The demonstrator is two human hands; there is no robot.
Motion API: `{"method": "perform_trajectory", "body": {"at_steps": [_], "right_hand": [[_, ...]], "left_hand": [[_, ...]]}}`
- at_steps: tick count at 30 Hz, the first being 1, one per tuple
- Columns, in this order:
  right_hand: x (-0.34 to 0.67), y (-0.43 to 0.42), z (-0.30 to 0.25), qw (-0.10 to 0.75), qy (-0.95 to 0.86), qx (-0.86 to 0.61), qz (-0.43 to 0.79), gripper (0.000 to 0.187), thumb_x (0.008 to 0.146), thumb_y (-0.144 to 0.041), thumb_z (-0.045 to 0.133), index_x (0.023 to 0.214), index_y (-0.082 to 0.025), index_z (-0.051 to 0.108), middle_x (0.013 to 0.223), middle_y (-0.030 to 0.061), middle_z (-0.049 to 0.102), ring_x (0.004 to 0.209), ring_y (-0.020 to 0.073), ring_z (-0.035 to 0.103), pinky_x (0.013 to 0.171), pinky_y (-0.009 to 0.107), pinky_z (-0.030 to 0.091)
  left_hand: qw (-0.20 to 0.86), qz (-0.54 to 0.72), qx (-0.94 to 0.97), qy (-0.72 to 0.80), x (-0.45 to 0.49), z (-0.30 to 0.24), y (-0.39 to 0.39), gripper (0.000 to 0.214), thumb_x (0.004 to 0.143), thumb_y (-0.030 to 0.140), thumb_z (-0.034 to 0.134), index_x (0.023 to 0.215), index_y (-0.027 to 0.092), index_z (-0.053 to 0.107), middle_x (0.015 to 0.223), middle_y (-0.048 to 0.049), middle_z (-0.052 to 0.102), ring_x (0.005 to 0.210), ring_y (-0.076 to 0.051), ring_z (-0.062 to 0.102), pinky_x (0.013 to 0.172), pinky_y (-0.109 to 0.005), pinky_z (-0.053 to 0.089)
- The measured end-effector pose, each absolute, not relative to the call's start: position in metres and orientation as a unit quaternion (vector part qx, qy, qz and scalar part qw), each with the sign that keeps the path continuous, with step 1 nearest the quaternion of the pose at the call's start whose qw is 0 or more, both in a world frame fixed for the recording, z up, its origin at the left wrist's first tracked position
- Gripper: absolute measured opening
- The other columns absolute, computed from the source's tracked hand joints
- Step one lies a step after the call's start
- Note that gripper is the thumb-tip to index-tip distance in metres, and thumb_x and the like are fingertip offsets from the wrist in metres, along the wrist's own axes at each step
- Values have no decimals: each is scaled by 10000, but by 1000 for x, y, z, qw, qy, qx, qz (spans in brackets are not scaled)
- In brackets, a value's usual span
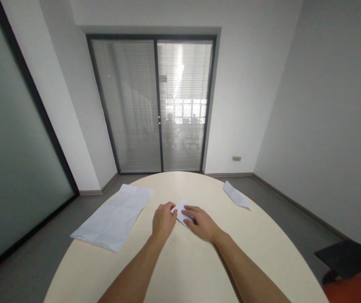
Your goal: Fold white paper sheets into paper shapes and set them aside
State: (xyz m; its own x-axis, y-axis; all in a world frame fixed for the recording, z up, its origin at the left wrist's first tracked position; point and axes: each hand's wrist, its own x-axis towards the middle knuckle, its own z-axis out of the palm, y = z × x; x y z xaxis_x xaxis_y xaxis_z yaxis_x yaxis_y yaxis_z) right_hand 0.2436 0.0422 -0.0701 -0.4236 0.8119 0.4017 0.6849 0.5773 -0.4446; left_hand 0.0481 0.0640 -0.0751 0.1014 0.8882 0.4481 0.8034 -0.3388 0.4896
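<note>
A small folded piece of white paper [182, 205] lies on the table between my hands. My left hand [164, 221] is at its left corner, the fingers curled and the thumb and fingertips closed on the paper's edge. Over the right part of the paper rests my right hand [202, 223], palm down with its fingers stretched out and slightly apart. It covers some of the paper, so the full outline of the folds is hidden.
The round cream table [180, 269] carries a large creased paper sheet [114, 219] at its left edge and a narrow folded paper strip [237, 196] at its right edge. A black and red chair [351, 256] stands lower right. Glass doors [158, 105] are beyond.
</note>
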Motion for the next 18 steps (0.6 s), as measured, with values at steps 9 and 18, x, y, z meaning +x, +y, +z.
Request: {"method": "perform_trajectory", "body": {"at_steps": [9, 18], "right_hand": [[245, 42, -67, 261, -870, -411, 81, 573, 789, -520, 683, 1286, -238, 636, 1358, 130, 595, 1247, 302, 540, 1076, 475, 390], [242, 41, -66, 285, -859, -418, 80, 360, 901, -354, 573, 1242, -280, 663, 1324, 73, 632, 1228, 247, 562, 1078, 427, 397]], "left_hand": [[98, 332, 808, 476, 51, -82, 64, 293, 892, 134, 493, 1103, 205, 682, 1080, -68, 705, 1039, -199, 615, 963, -337, 449], [109, 338, 818, 451, 55, -72, 55, 296, 936, 360, 509, 1135, 224, 680, 1115, -83, 705, 1055, -229, 623, 968, -360, 468]]}}
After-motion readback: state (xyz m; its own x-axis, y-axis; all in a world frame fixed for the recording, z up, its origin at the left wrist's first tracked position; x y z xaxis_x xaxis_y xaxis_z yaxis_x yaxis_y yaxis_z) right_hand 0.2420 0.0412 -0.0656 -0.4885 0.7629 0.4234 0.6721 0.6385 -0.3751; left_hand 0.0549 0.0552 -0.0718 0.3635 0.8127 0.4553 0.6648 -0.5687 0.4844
